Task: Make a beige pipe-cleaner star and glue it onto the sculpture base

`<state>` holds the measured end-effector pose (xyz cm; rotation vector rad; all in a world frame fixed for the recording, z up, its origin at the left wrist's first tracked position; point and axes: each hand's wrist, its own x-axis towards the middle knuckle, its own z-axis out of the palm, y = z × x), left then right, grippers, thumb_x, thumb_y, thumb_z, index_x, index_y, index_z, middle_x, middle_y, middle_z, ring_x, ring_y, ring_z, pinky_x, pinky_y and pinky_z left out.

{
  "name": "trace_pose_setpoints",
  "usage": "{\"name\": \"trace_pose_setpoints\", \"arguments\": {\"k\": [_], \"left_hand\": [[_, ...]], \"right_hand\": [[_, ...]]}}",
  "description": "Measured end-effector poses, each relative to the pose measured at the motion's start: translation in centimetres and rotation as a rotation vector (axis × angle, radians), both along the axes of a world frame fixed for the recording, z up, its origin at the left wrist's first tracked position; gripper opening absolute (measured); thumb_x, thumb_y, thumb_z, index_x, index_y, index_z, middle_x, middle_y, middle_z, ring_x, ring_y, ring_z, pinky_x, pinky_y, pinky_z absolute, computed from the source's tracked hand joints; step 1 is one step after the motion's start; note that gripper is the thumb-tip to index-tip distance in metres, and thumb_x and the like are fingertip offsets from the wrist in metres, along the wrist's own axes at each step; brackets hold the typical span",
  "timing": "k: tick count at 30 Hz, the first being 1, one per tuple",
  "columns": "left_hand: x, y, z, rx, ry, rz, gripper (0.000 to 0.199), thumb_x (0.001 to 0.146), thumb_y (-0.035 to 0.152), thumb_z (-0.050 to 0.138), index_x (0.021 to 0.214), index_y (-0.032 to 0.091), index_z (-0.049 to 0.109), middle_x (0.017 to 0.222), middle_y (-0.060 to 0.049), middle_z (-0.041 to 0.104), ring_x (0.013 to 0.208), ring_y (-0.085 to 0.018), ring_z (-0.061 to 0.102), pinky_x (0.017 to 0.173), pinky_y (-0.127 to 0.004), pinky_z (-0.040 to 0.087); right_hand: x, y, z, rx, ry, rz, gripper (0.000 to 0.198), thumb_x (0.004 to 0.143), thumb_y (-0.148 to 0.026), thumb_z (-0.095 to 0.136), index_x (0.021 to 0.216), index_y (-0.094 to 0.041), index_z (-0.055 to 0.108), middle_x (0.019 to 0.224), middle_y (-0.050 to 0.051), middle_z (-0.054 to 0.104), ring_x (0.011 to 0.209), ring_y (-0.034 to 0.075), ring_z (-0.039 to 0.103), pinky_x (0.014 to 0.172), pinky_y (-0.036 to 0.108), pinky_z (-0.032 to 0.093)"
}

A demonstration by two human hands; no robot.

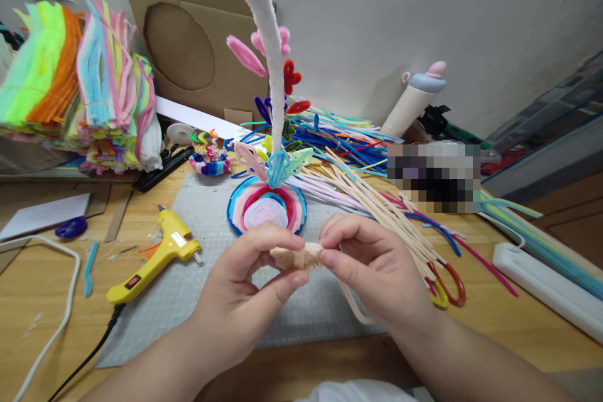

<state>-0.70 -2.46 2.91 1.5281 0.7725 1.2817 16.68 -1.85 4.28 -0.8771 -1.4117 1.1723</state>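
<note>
A small cream piece of folded or coiled pipe cleaner (298,257) is held between both hands above the cutting mat. My left hand (254,282) pinches its left part between thumb and fingers. At its right end, my right hand (372,267) grips the cream strand, whose loose length (353,304) curves down below the fingers. Just beyond the hands stands a round base of coiled pipe cleaner (235,207) in blue, pink and white. A white wrapped stem (273,63) rises behind it, with coloured pipe-cleaner flowers and butterfly-like shapes (277,166) around it.
A yellow glue gun (160,257) lies left on the grey cutting mat (155,320). Cream pipe cleaners (377,198) and scissors (452,289) lie right, near a white power strip (546,289). Bundled pipe cleaners (42,69) and cut cardboard (235,19) stand behind.
</note>
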Motion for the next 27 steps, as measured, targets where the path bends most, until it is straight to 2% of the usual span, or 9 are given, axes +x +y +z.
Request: {"name": "trace_pose_setpoints", "arguments": {"k": [5,13,15,18,20,24,27], "left_hand": [[-0.04,-0.2,-0.11,-0.013,0.026,0.053,0.033,0.079,0.01,0.064,0.105,0.031,0.059,0.095,0.0,0.062,0.079,-0.013,0.061,0.07,-0.025,0.053],[0.04,-0.05,0.18,-0.026,0.019,0.019,0.028,0.081,0.011,0.062,0.103,0.03,0.059,0.086,0.002,0.062,0.072,-0.011,0.061,0.066,-0.023,0.052],[0.06,-0.01,0.23,-0.038,0.001,0.021,0.027,0.081,0.012,0.062,0.102,0.03,0.059,0.086,0.001,0.063,0.072,-0.012,0.062,0.066,-0.023,0.053],[0.07,0.04,0.35,-0.052,-0.033,0.048,0.026,0.081,0.012,0.063,0.1,0.029,0.06,0.09,0.0,0.065,0.076,-0.013,0.063,0.069,-0.023,0.053],[0.08,0.11,0.45,-0.053,-0.052,0.082,0.025,0.081,0.013,0.064,0.1,0.028,0.06,0.09,0.0,0.066,0.076,-0.013,0.064,0.069,-0.024,0.054],[0.09,0.3,0.58,-0.064,-0.052,0.136,0.023,0.08,0.015,0.065,0.098,0.028,0.06,0.087,0.001,0.066,0.075,-0.013,0.064,0.069,-0.025,0.055],[0.07,0.42,0.6,-0.066,-0.012,0.151,0.021,0.08,0.015,0.064,0.097,0.028,0.061,0.087,0.002,0.066,0.076,-0.013,0.064,0.07,-0.024,0.054]], "right_hand": [[-0.05,0.06,0.03,-0.011,0.018,0.006,0.003,0.079,-0.02,0.066,0.079,-0.022,0.063,0.073,0.0,0.061,0.069,0.014,0.052,0.063,0.027,0.041],[0.01,0.08,-0.15,-0.003,0.016,0.005,0.003,0.081,-0.023,0.066,0.08,-0.022,0.063,0.075,0.0,0.061,0.07,0.014,0.054,0.064,0.026,0.045],[-0.05,0.05,-0.18,0.01,0.009,0.01,0.003,0.082,-0.023,0.064,0.085,-0.023,0.063,0.078,0.001,0.06,0.072,0.014,0.054,0.066,0.026,0.046],[-0.32,-0.11,-0.15,0.047,0.029,0.028,0.016,0.083,-0.02,0.063,0.097,-0.026,0.06,0.083,0.0,0.058,0.075,0.013,0.054,0.069,0.025,0.048],[-0.56,-0.27,-0.13,0.055,0.04,0.036,0.023,0.082,-0.016,0.062,0.102,-0.027,0.057,0.083,-0.001,0.057,0.073,0.012,0.055,0.066,0.024,0.048],[-0.79,-0.55,-0.29,0.071,-0.034,0.007,0.023,0.085,-0.014,0.058,0.103,-0.028,0.059,0.077,-0.002,0.057,0.062,0.01,0.053,0.053,0.021,0.045],[-0.56,-0.5,-0.46,0.131,-0.13,-0.036,0.022,0.086,-0.015,0.058,0.103,-0.028,0.061,0.078,-0.001,0.059,0.067,0.011,0.055,0.053,0.021,0.044]]}}
